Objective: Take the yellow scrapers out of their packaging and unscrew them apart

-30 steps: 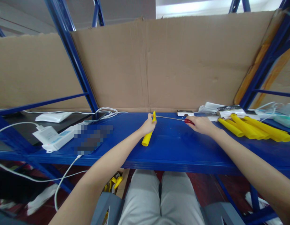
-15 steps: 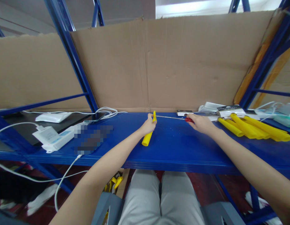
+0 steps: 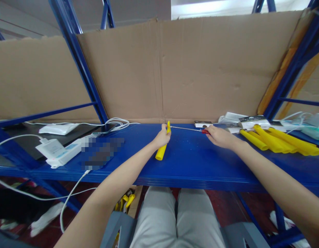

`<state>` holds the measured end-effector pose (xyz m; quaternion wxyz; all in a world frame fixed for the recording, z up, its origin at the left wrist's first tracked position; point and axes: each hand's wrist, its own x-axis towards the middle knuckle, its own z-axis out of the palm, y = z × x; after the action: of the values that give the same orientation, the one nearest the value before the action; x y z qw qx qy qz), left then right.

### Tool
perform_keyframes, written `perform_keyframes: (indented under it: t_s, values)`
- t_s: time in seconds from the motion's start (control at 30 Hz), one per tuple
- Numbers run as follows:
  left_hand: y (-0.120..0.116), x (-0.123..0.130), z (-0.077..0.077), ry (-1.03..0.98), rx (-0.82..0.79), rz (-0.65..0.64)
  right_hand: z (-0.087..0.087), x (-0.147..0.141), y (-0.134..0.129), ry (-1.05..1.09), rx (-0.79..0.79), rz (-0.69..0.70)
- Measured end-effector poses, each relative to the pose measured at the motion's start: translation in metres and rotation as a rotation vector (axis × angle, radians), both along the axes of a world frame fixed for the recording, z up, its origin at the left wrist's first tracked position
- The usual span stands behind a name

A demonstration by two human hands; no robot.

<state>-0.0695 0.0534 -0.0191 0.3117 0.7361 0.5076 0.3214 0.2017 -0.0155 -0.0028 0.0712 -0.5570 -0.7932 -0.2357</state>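
Over the middle of the blue shelf, my left hand (image 3: 162, 137) is closed round a yellow tube (image 3: 161, 152), which tilts with its open end toward me. My right hand (image 3: 218, 136) grips the red handle of a screwdriver (image 3: 186, 129), whose long thin shaft runs left to the upper part of the tube. The shaft's tip is at the tube; whether it goes in or only touches cannot be made out. Part of the tube is hidden behind my left fingers.
Several yellow tubes (image 3: 280, 139) lie at the right, by white packages (image 3: 253, 122). A power strip (image 3: 67, 151), a blurred dark device and white cables (image 3: 120, 123) are at the left. Cardboard (image 3: 200, 69) stands behind. Below the shelf (image 3: 200, 182), a box holds yellow pieces (image 3: 128, 199).
Both hands, with the yellow tube and the screwdriver, have shifted very slightly to the left. Both grips stay the same.
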Motion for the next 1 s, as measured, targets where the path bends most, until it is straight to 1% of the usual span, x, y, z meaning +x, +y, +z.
perform_keyframes:
  t_s: [0.07, 0.1, 0.13, 0.2, 0.27, 0.3, 0.53, 0.6, 0.8, 1.0]
  values:
    - [-0.002, 0.000, 0.003, 0.032, 0.020, 0.013, 0.000, 0.002, 0.002, 0.004, -0.004, 0.051]
    - [-0.002, -0.001, 0.003, 0.050, 0.026, 0.019, 0.000, 0.003, 0.003, 0.003, 0.007, 0.055]
    - [-0.003, -0.001, 0.004, 0.068, 0.028, 0.023, 0.001, 0.004, 0.002, 0.000, 0.022, 0.039]
    - [-0.003, 0.000, 0.005, 0.091, 0.028, 0.025, 0.003, 0.004, 0.000, -0.017, 0.040, -0.037]
    - [-0.003, 0.000, 0.004, 0.098, 0.033, 0.023, 0.005, 0.004, -0.002, -0.027, 0.034, -0.108]
    - [-0.002, -0.001, 0.004, 0.097, 0.036, 0.020, 0.006, 0.004, -0.003, -0.021, 0.029, -0.118]
    - [0.003, -0.005, 0.001, 0.056, 0.057, 0.023, 0.002, 0.012, 0.005, 0.186, -0.013, 0.020]
    - [0.003, -0.005, 0.002, 0.050, 0.056, 0.023, 0.000, 0.015, 0.007, 0.193, -0.021, 0.030]
    - [0.003, -0.005, 0.001, 0.025, 0.044, 0.022, -0.001, 0.017, 0.007, 0.145, -0.006, -0.014]
    - [0.003, -0.005, 0.001, -0.016, 0.012, 0.019, 0.000, 0.016, 0.009, 0.252, 0.000, 0.076]
